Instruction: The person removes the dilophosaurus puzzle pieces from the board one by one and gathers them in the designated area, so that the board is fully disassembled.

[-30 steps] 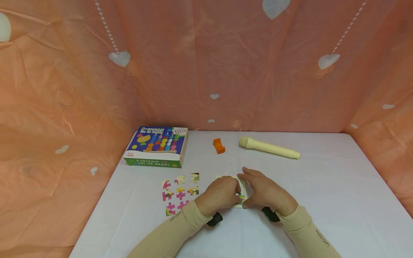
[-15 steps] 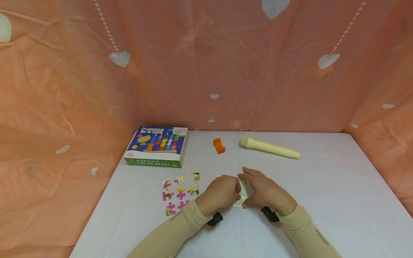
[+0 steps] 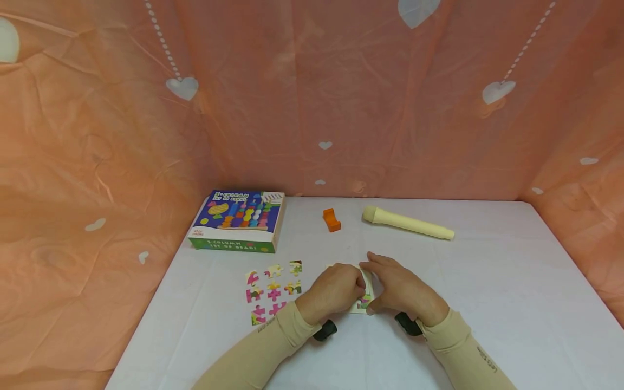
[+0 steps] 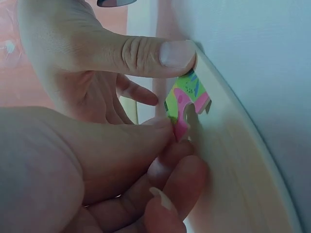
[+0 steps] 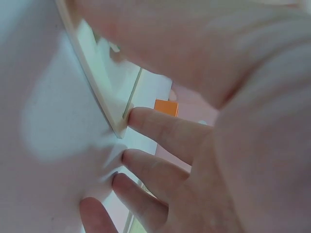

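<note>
A small light wooden puzzle board lies flat on the table, partly hidden under both hands. My left hand reaches over it and pinches a pink and green jigsaw piece between thumb and fingers, at the board's near right corner. In the left wrist view, the tip of the right thumb touches the piece's upper end at the board's rim. My right hand spans the board's right side, thumb at the near corner and index fingertip at the far corner; its other fingers stretch out beyond.
Several loose jigsaw pieces lie in rows left of the board. Behind them stands a boxed bead set. An orange curved block and a pale yellow microphone-shaped stick lie farther back. A patterned orange curtain surrounds the white table.
Half a second ago the board's near right corner showed pale and bare; now the pink and green piece shows there under the left fingers. The right hand stays put.
</note>
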Action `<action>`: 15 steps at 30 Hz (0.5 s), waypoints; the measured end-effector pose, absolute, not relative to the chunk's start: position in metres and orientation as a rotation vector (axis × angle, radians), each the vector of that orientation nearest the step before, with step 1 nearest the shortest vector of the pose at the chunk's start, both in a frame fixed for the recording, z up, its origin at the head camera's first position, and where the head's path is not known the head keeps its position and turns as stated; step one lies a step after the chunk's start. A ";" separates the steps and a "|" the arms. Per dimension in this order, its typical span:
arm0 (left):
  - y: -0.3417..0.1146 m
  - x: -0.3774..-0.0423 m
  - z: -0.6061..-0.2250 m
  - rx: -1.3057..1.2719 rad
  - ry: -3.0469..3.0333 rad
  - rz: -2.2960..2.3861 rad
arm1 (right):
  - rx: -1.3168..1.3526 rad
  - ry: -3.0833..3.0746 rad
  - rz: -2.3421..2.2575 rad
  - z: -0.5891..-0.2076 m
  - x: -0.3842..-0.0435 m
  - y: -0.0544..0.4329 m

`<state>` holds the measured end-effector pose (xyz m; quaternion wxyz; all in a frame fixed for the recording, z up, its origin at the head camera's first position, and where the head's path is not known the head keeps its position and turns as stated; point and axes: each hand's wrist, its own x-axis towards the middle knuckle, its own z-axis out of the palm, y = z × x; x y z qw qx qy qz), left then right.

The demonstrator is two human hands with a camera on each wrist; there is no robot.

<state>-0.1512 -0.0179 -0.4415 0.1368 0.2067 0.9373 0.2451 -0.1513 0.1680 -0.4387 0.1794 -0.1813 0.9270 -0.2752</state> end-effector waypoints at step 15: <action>-0.021 -0.152 -0.439 0.528 2.631 0.825 | -0.491 2.609 -0.775 -0.439 -0.151 0.168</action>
